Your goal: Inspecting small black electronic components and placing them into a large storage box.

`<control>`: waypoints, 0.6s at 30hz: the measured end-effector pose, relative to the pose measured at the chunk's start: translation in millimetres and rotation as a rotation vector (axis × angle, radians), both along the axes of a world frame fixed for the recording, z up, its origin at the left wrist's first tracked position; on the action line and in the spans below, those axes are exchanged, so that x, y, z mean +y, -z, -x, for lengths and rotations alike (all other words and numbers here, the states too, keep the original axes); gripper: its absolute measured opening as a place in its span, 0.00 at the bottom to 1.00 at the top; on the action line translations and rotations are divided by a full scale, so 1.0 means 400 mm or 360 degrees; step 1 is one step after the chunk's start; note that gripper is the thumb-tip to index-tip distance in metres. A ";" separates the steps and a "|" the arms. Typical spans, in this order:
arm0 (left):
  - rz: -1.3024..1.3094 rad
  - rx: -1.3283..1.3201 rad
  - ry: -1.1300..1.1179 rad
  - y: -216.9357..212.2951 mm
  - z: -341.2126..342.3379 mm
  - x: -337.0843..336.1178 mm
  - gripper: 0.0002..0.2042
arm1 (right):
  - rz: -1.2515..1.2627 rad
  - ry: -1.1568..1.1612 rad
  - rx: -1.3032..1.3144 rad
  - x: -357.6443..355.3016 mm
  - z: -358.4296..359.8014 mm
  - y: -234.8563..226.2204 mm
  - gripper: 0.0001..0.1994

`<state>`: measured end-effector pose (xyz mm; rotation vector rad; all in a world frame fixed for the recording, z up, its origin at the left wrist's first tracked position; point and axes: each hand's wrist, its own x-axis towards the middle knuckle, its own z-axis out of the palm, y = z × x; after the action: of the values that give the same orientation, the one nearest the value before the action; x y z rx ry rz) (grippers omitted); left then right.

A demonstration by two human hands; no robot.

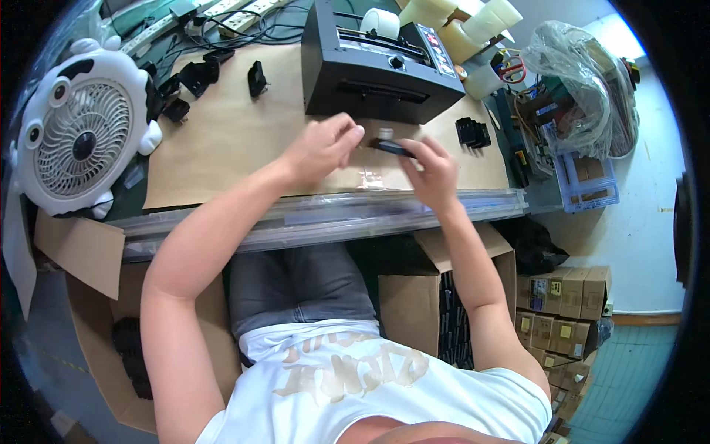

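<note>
My right hand [433,172] pinches a small flat black piece [393,147] just in front of the black boxy machine. A short whitish bit [385,134] shows at the top of that piece; whether it is part of it I cannot tell. To its left my left hand [323,150] is raised over the brown paper sheet [214,159], its fingers curled and thumb pressed in. Anything held in those fingertips is too small or blurred to make out. The black machine [381,100] carries a white roll [380,24] on top.
Black plug-like adapters [473,134] lie right; more [198,77] lie left, one [257,79] apart. A cow-shaped fan [83,133] stands far left, tape rolls [484,26] behind. Below the table edge, open cartons [185,325] [408,314] with black items flank my legs.
</note>
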<state>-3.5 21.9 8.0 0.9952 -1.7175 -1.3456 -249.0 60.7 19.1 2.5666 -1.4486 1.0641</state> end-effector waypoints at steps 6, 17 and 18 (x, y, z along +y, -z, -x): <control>0.0775 -0.0079 -0.1515 0.048 -0.116 -0.144 0.08 | -0.0401 0.0814 0.0045 -0.035 0.232 0.043 0.06; 0.0982 -0.1076 -0.1327 0.146 -0.134 -0.191 0.21 | -0.0262 0.1539 0.0345 -0.168 0.351 0.009 0.11; 0.1033 -0.1171 -0.1412 0.134 -0.132 -0.193 0.21 | -0.0289 0.1592 0.0357 -0.165 0.343 -0.002 0.10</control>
<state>49.2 -55.1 -45.6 1.6494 -1.6490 0.1790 -386.4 -5.1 20.1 1.5174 -2.3673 0.4749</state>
